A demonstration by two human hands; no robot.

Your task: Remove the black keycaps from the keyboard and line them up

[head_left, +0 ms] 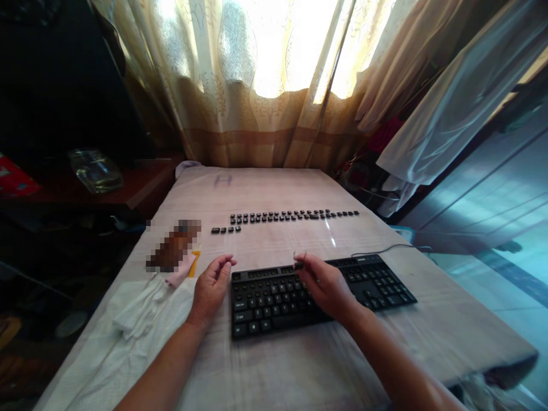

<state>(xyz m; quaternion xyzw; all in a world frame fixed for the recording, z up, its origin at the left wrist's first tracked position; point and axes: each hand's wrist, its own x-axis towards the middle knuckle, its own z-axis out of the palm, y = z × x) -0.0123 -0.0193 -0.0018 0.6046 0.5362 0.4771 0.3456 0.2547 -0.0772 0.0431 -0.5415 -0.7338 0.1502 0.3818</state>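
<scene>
A black keyboard (pixel 377 285) lies on the cloth-covered table (pixel 274 188) in front of me, its cable running off to the right. My left hand (pixel 212 288) rests just left of the keyboard, fingertips pinched together on something too small to make out. My right hand (pixel 325 285) hovers over the keyboard's top row and pinches a thin wire keycap puller (pixel 296 261) above a key. Beyond the keyboard, several removed black keycaps (pixel 291 216) lie in a long row, with a short row (pixel 225 229) to its left.
A white cloth (pixel 137 311) and a pink rag (pixel 180 277) lie at the left beside a blurred-out item (pixel 173 245). A clear plastic container (pixel 95 170) sits on a dark side shelf. Curtains hang behind the table. The table's right edge drops off.
</scene>
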